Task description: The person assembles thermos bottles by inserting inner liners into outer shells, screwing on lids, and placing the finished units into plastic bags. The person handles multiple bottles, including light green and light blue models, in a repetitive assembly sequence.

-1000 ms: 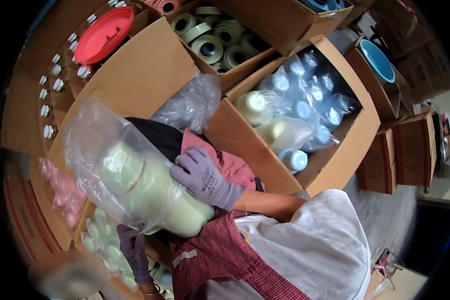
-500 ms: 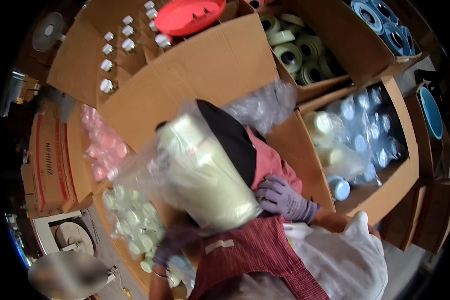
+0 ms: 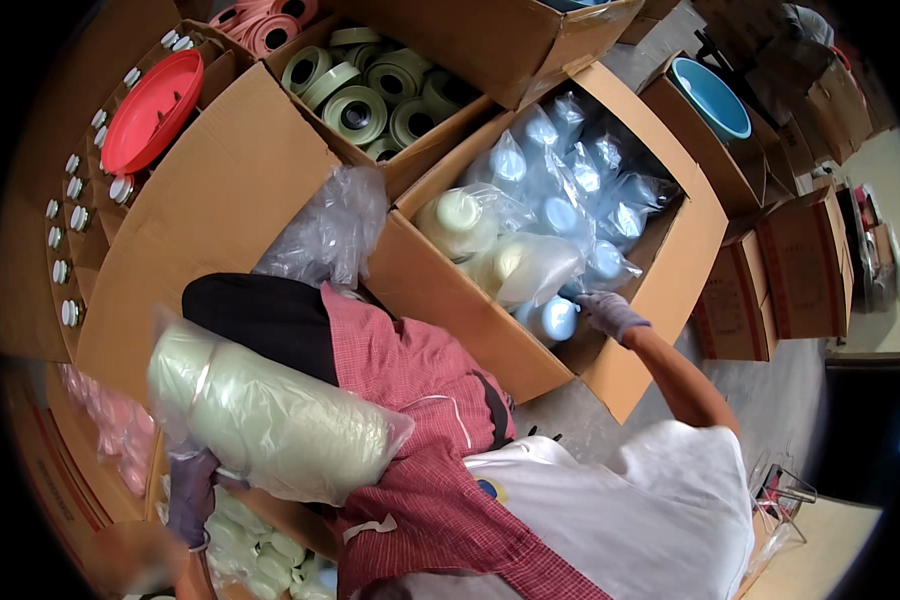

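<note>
Left hand (image 3: 192, 492), purple glove, lower left: closed under a clear plastic bag of stacked pale-green round pieces (image 3: 270, 420), bag held tilted across the person's red checked apron (image 3: 420, 400).

Right hand (image 3: 610, 312), same purple glove, reaches into the large open brown cardboard box (image 3: 450, 300) at centre-right. Fingers curl down beside a pale-blue bagged stack (image 3: 553, 320) near the box's front corner; cannot tell if it grips it or only touches.

Box contents: clear bags of pale-blue round pieces (image 3: 570, 190) toward the back, two bags of cream-coloured ones (image 3: 490, 240) on the left side.

Other containers:
- Open carton top centre: rolls of olive-green tape (image 3: 370, 95), lying flat.
- Top left of that: pink tape rolls (image 3: 265, 25), partly cut off by the rim.
- Far-left carton: red round plastic lid (image 3: 150, 110) resting over rows of small white-capped items (image 3: 65, 220).
- Right: brown carton holding a light-blue round basin (image 3: 710, 95); closed cartons (image 3: 800, 265) stacked beside it.
- Lower left: bag of pink pieces (image 3: 110, 440); more pale-green pieces (image 3: 255, 550) in the box under the left hand.

Crumpled empty clear bag (image 3: 325, 235) lies on the flap between the boxes.
</note>
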`<move>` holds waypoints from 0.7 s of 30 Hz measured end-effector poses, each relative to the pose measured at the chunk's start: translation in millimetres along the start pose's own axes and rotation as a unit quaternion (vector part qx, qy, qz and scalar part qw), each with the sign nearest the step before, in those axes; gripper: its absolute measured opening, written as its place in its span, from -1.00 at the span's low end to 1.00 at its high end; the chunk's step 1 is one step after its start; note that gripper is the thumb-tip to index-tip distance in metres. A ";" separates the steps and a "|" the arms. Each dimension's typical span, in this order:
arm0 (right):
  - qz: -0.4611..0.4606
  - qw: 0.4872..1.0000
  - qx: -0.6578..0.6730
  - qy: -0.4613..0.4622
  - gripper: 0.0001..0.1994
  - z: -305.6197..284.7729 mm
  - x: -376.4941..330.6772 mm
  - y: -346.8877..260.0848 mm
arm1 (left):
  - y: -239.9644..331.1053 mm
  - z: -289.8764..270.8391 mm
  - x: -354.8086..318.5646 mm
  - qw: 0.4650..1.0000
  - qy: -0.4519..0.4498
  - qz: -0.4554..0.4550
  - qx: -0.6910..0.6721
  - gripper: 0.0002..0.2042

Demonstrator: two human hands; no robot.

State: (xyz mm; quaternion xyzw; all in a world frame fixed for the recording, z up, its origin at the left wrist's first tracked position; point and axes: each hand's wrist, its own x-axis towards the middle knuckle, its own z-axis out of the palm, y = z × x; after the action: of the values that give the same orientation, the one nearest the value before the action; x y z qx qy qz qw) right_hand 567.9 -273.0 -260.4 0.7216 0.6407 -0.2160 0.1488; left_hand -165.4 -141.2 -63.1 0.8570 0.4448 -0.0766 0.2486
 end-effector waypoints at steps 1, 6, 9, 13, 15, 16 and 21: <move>0.012 1.000 -0.014 -0.014 -0.75 17.0 16.1 2.9 | -1.3 -0.5 -7.2 0.999 0.018 -0.029 -0.010 -0.77; 0.035 0.997 -0.004 -0.074 -0.67 99.6 48.5 40.8 | 5.4 -34.9 -6.4 0.964 0.196 -0.114 -0.140 -0.81; -0.091 0.986 0.095 -0.099 -0.61 2.0 16.4 37.3 | 27.0 -30.9 49.6 0.954 0.292 0.063 0.013 -0.77; 0.127 0.863 0.489 -0.033 -0.58 -159.3 -101.0 31.3 | 57.5 31.7 191.6 0.960 0.233 0.157 -0.016 -0.82; 0.094 0.892 0.437 0.065 -0.62 -226.4 -150.1 50.1 | 78.7 106.7 273.8 0.967 0.082 0.171 -0.172 -0.84; 0.103 0.854 0.491 0.136 -0.65 -258.5 -163.5 34.5 | 98.2 141.6 307.5 0.950 0.023 0.184 -0.250 -0.84; 0.063 0.797 0.487 0.353 -0.75 -316.7 -167.3 26.0 | 330.9 126.4 348.2 0.854 0.185 0.450 -0.187 -0.68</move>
State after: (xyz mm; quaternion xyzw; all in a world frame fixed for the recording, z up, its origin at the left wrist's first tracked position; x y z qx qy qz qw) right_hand 617.6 -264.9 95.2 0.7636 0.4127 -0.2197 -0.4454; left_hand 317.2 -110.6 -176.7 0.8993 0.0545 0.2882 0.3245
